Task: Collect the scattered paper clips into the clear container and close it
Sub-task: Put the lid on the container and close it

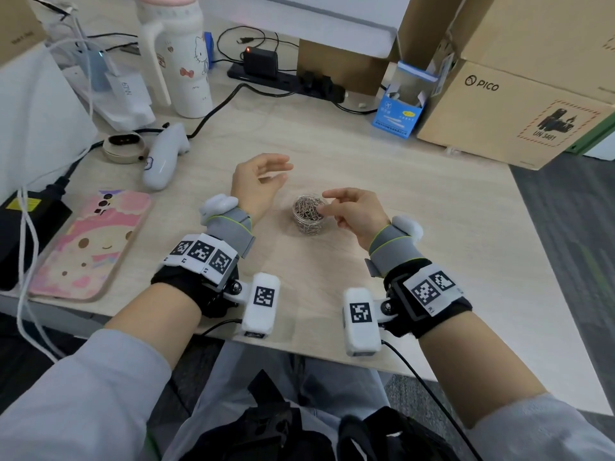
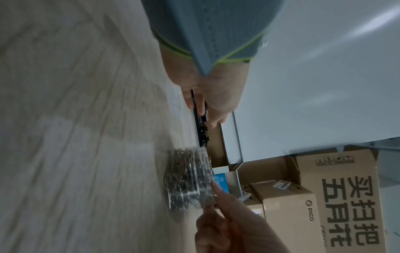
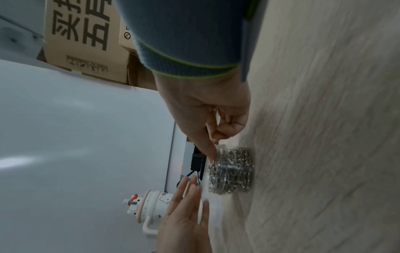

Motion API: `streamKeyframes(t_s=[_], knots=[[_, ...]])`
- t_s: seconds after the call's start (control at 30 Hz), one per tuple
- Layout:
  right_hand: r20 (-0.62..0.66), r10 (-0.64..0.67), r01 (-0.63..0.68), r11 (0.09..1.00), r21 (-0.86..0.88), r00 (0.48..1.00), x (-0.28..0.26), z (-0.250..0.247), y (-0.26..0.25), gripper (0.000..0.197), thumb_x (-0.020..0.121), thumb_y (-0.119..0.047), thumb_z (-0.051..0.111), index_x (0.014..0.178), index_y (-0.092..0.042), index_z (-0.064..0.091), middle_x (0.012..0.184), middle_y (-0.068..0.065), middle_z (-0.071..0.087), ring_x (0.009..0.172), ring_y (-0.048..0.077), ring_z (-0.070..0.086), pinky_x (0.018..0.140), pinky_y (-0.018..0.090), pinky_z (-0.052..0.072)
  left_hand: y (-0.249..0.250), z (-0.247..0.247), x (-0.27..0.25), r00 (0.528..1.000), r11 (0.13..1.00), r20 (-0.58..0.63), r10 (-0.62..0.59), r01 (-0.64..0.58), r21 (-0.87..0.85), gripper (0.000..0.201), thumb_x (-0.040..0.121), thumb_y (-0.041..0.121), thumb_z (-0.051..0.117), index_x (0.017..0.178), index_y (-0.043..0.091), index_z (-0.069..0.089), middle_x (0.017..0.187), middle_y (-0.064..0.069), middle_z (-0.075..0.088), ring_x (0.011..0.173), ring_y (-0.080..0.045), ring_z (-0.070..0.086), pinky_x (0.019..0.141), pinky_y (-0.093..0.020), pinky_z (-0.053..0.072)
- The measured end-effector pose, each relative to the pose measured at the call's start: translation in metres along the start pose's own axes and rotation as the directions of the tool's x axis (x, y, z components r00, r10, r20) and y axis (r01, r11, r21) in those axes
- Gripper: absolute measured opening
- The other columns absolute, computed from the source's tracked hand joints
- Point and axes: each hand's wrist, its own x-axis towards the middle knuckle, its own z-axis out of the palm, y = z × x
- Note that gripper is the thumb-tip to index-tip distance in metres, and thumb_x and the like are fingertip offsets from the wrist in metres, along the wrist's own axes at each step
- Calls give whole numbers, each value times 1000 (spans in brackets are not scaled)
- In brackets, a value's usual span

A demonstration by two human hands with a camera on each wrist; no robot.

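Note:
A small clear container (image 1: 307, 214) packed with silver paper clips stands upright in the middle of the wooden desk (image 1: 416, 207). My right hand (image 1: 327, 202) reaches over it from the right, its straight index finger touching the top and the other fingers loosely curled. The right wrist view shows the same touch on the container (image 3: 231, 171). My left hand (image 1: 278, 171) hovers open to the container's left and back, palm turned toward it, apart from it and holding nothing. I cannot tell whether a lid sits on the container (image 2: 188, 178). No loose clips show on the desk.
A phone in a pink case (image 1: 90, 244), a white controller (image 1: 166, 158) and a cartoon-print bottle (image 1: 179, 54) sit at the left. A power strip (image 1: 286, 78) lies at the back. A small blue box (image 1: 399, 108) and cardboard boxes (image 1: 515, 111) stand at the right.

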Motion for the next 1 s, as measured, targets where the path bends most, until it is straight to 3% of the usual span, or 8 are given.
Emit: streamKeyframes(t_s=[0.13,0.27,0.4,0.53,0.67,0.73,0.87,1.0], knots=[[22,46,-46,999,-2,999,4,-2,-2,23,75,3,70,93,-10,65,62,-1,46,43,8,38,40,16,29,-11,-13,19,992,950,-127,-1,41,309,36,78,10,62,112,21,64,127,-1,59,126,-15,45,109,-30,34],[15,72,-72,997,8,997,10,-3,-8,12,79,-5,69,82,-16,65,71,2,53,40,6,39,39,15,30,-17,-17,28,972,744,-94,-214,225,629,59,79,23,61,134,32,43,151,1,32,145,-26,7,115,-42,15],[6,89,-89,996,32,996,15,-1,-13,10,83,-7,65,91,-12,66,75,-1,55,45,9,39,40,15,31,-16,-17,29,977,696,-36,-212,177,696,52,83,28,57,133,32,45,143,3,44,135,-27,25,107,-37,23],[4,99,-99,995,30,995,18,-1,-13,8,85,-10,63,81,-16,66,75,-2,53,43,9,40,40,14,32,-13,-17,28,979,653,51,-199,94,752,54,79,40,65,130,26,51,134,-4,51,125,-33,33,99,-37,33],[6,104,-104,991,83,995,17,-2,-14,14,87,-8,60,100,-7,65,74,0,54,46,12,40,39,15,32,-4,-17,32,979,589,102,-178,23,808,60,73,45,70,124,18,55,125,-13,57,121,-37,42,99,-36,35],[4,102,-102,989,109,995,16,-3,-13,17,87,-8,60,104,-4,64,75,2,55,48,13,39,38,15,33,0,-14,31,988,618,57,-145,46,785,54,72,40,71,120,18,58,122,-12,60,118,-35,48,97,-34,39],[-10,86,-83,983,161,996,14,-6,-14,11,88,-10,61,97,-5,62,75,3,56,40,8,44,42,15,35,2,-8,28,984,885,-116,-137,174,431,43,76,35,71,114,17,61,106,-1,65,96,-23,59,83,-29,44],[-4,55,-53,979,196,998,12,-8,-19,19,89,-27,60,88,-8,64,74,1,61,37,6,47,43,14,37,26,4,22,985,986,52,-165,167,-30,36,84,25,65,117,14,58,93,4,58,81,-14,58,67,-26,51]])
